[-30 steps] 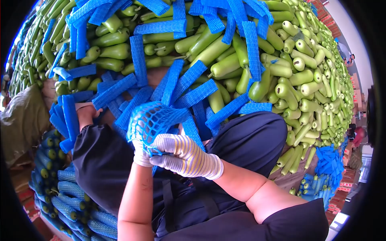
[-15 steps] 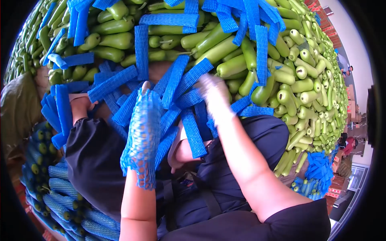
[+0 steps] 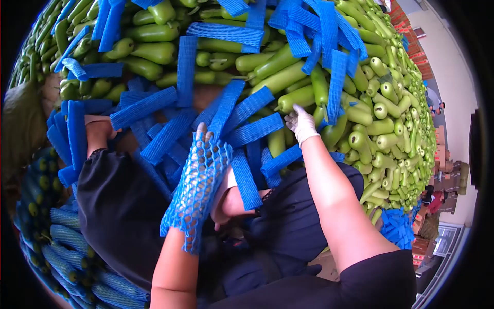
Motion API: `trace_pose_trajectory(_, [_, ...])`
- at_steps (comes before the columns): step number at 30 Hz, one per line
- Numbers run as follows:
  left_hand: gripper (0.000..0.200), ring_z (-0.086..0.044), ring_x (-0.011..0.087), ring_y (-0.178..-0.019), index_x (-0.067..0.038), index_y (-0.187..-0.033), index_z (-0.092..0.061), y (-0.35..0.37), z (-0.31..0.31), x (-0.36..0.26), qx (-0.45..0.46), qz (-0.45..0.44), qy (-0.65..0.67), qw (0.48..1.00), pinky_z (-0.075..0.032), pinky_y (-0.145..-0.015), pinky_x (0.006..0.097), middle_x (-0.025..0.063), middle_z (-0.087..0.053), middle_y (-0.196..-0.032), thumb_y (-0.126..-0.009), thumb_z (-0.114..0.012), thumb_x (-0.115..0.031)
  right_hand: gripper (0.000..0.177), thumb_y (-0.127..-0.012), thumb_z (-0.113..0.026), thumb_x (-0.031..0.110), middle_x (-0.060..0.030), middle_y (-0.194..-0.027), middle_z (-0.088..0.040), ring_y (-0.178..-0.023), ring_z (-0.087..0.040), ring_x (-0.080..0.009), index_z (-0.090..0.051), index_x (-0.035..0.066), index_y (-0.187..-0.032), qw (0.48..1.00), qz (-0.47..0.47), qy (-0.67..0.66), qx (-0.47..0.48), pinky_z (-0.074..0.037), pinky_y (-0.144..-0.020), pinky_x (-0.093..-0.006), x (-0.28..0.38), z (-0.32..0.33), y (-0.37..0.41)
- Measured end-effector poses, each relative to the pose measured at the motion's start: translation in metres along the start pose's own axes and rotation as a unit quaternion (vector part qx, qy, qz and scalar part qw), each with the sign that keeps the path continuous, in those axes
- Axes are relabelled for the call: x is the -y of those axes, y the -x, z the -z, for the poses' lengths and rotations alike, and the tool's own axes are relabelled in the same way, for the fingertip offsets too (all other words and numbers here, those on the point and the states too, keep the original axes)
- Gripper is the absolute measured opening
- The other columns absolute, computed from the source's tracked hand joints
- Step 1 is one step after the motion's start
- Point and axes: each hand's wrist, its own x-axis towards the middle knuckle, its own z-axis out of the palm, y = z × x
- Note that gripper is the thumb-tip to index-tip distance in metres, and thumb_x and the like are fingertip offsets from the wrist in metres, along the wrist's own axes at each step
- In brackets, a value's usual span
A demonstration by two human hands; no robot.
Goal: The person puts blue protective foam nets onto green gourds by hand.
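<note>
My left hand [image 3: 198, 165] is inside a blue foam net sleeve [image 3: 180, 211] stretched from wrist to knuckles. Its fingers point forward, with the tips poking out of the far end. Nothing shows in its grasp. In a white glove, my right hand [image 3: 301, 125] reaches forward with fingers apart, right at the near end of a pale green bottle gourd [image 3: 297, 99]. Loose flat blue net sleeves [image 3: 247, 108] lie scattered between and ahead of my hands, some resting over the gourds.
A large heap of bottle gourds [image 3: 381, 126] spreads ahead and to the right. Gourds in blue nets [image 3: 72, 239] are stacked at my left, near a draped sack [image 3: 23, 123]. More blue sleeves [image 3: 397, 226] lie at far right, with cardboard boxes [image 3: 418, 46] behind the heap.
My right hand has moved right, away from the loose sleeves, to the end of a gourd. My left hand, still inside the net sleeve, has shifted slightly right and down.
</note>
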Motion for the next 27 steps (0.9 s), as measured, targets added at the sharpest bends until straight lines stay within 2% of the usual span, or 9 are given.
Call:
trace_pose_trajectory(2, [0.036, -0.035, 0.0287, -0.141, -0.003, -0.123, -0.058, -0.004, -0.008, -0.014, -0.071, 0.159, 0.458, 0.872, -0.019, -0.120, 0.0458, 0.0165, -0.050, -0.139, -0.087, -0.057, -0.001, 0.098, -0.078, -0.075, 0.053, -0.0233, -0.140, -0.041, -0.126, -0.046, -0.0397, -0.026, 0.005, -0.148, 0.998, -0.053, -0.007, 0.013, -0.043, -0.101, -0.0499, 0.010, -0.002, 0.013])
trace_pose_trajectory(7, [0.050, -0.040, 0.0327, -0.136, -0.003, -0.138, -0.045, 0.027, -0.007, -0.015, -0.008, -0.095, 0.105, 0.990, -0.030, -0.115, 0.0381, 0.0172, -0.042, -0.146, -0.090, -0.058, 0.001, 0.069, -0.073, -0.080, 0.052, -0.0145, -0.114, -0.061, -0.082, -0.060, -0.0281, -0.054, 0.012, -0.123, 1.000, -0.014, 0.009, 0.025, -0.052, -0.071, -0.0431, 0.002, -0.035, -0.016])
trace_pose_trajectory(9, [0.068, -0.040, 0.0339, -0.136, -0.006, -0.150, -0.027, 0.036, -0.017, -0.021, -0.017, 0.217, 0.587, 0.780, -0.032, -0.114, 0.0389, 0.0179, -0.038, -0.148, -0.091, -0.059, 0.000, 0.070, -0.070, -0.084, 0.048, -0.0108, -0.112, -0.063, -0.086, -0.061, -0.0268, -0.056, 0.012, -0.123, 0.997, 0.003, -0.001, -0.081, -0.051, -0.068, -0.0429, -0.006, -0.050, -0.040])
trace_pose_trajectory(14, [0.074, -0.048, 0.0275, -0.130, -0.002, -0.151, -0.021, 0.060, -0.014, 0.007, 0.013, 0.273, 0.417, 0.867, -0.040, -0.107, 0.0365, 0.0194, -0.041, -0.146, -0.091, -0.063, -0.007, 0.071, -0.065, -0.088, 0.038, -0.0102, -0.112, -0.063, -0.089, -0.060, -0.0242, -0.058, 0.008, -0.122, 0.970, 0.081, -0.056, -0.221, -0.050, -0.066, -0.0417, -0.027, -0.049, -0.051])
trace_pose_trajectory(17, [0.072, -0.054, 0.0234, -0.121, -0.002, -0.150, -0.022, 0.059, -0.029, 0.033, -0.017, -0.046, -0.151, 0.987, -0.043, -0.105, 0.0326, 0.0172, -0.048, -0.139, -0.091, -0.063, -0.004, 0.064, -0.067, -0.085, 0.038, -0.0089, -0.105, -0.061, -0.082, -0.059, -0.0219, -0.057, 0.010, -0.117, 0.978, 0.058, -0.018, -0.200, -0.051, -0.064, -0.0380, -0.018, -0.016, -0.034])
trace_pose_trajectory(20, [0.072, -0.054, 0.0216, -0.121, 0.001, -0.149, -0.023, 0.034, 0.004, -0.010, -0.122, 0.254, 0.629, 0.724, -0.044, -0.103, 0.0310, 0.0198, -0.048, -0.139, -0.090, -0.063, -0.004, 0.055, -0.070, -0.082, 0.039, -0.0045, -0.094, -0.055, -0.077, -0.055, -0.0213, -0.053, 0.018, -0.111, 0.982, -0.021, -0.185, -0.036, -0.054, -0.061, -0.0370, 0.022, 0.013, 0.033])
trace_pose_trajectory(23, [0.069, -0.053, 0.0201, -0.122, 0.001, -0.149, -0.024, 0.029, -0.023, 0.007, -0.123, 0.076, 0.426, 0.893, -0.043, -0.103, 0.0311, 0.0191, -0.050, -0.138, -0.092, -0.062, -0.007, 0.047, -0.075, -0.077, 0.039, -0.0052, -0.098, -0.058, -0.084, -0.059, -0.0229, -0.054, 0.017, -0.110, 0.967, -0.047, -0.249, 0.020, -0.056, -0.063, -0.0365, 0.035, 0.048, 0.106])
trace_pose_trajectory(25, [0.070, -0.052, 0.0190, -0.124, 0.000, -0.150, -0.023, 0.025, -0.038, 0.007, -0.106, 0.089, 0.561, 0.816, -0.041, -0.105, 0.0324, 0.0196, -0.048, -0.140, -0.092, -0.061, -0.008, 0.047, -0.079, -0.073, 0.041, -0.0080, -0.095, -0.062, -0.079, -0.063, -0.0234, -0.055, 0.013, -0.113, 0.962, -0.116, -0.235, 0.077, -0.056, -0.063, -0.0379, 0.021, 0.069, 0.157])
trace_pose_trajectory(27, [0.032, -0.037, 0.0316, -0.139, -0.009, -0.117, -0.064, 0.019, -0.025, -0.005, 0.024, 0.083, 0.321, 0.943, -0.024, -0.118, 0.0425, 0.0086, -0.053, -0.139, -0.086, -0.059, -0.004, 0.051, -0.081, -0.071, 0.041, -0.0110, -0.092, -0.064, -0.071, -0.065, -0.0230, -0.056, 0.007, -0.117, 0.962, -0.115, -0.094, 0.228, -0.056, -0.062, -0.0363, 0.008, 0.091, 0.200])
